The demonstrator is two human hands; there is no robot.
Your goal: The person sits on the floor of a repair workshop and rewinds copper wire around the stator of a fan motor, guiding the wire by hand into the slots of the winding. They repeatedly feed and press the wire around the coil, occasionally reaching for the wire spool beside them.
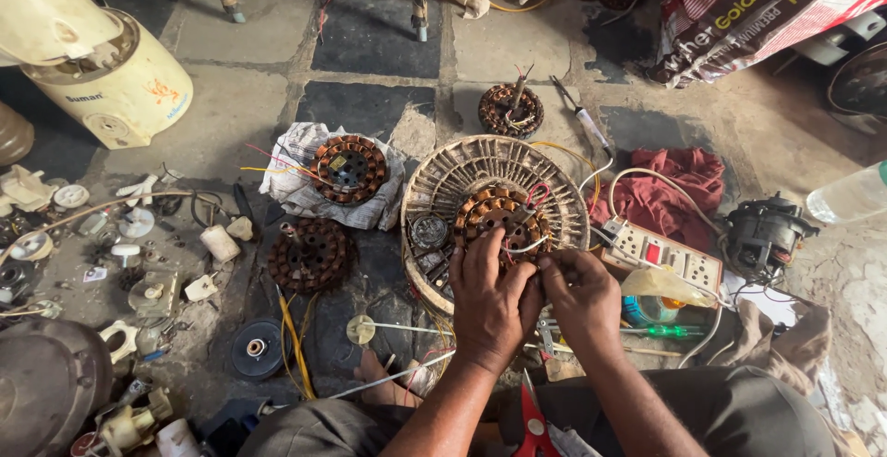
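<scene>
Pinching thin wire leads between their fingertips, the left hand and right hand meet, fingers drawn narrow, at the near edge of the copper-wound stator. That stator sits inside a round ribbed fan housing directly ahead of the hands on the stone floor. Little open room remains: a white switchboard lies just right of the right hand, with a red cloth beyond it and a black motor further right. Three more wound stators are visible: one left of the left hand, one on a rag ahead-left, one beyond the housing. Red-handled scissors rest on the lap behind the hands. Small parts crowd the far left, with a cream appliance body beyond them.
</scene>
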